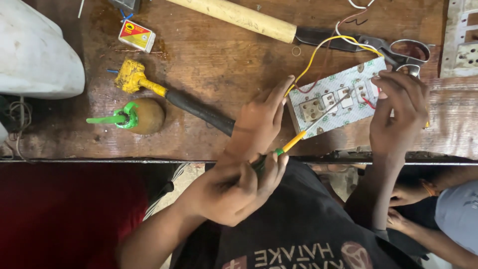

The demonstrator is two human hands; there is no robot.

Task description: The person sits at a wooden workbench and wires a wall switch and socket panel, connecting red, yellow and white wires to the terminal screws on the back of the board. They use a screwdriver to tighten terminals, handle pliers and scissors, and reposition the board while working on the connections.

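A worn brown wooden bench [214, 55] carries the work. Nearest, the left hand [234, 192] has its fingers closed around a green-and-yellow screwdriver [294, 141], whose tip rests on a white patterned socket board [338, 102]. The right hand [398, 114] has its fingers clamped over the board's far end, and another hand [259, 122] lies beside the board.

Layout of the workbench [209, 60], seen from its near edge. The socket board [343, 102] lies right of centre, with wires [323, 47] running back from it to the pliers [398, 50] behind. A long-handled hammer [239, 15] lies along the far side, left of the pliers. A second plate [460, 40] sits at the far right. A matchbox [136, 36] lies far left of centre. A small hammer [149, 87] lies before it, its handle slanting toward the board. A round nozzled bottle [144, 115] lies just before that hammer's head. A bulky rounded object [35, 50] fills the left end. The left hand [234, 194] is off the near edge with a screwdriver [291, 142] reaching onto the board. The right hand [398, 114] lies over the board's right end, and another hand [259, 124] lies at its left end.
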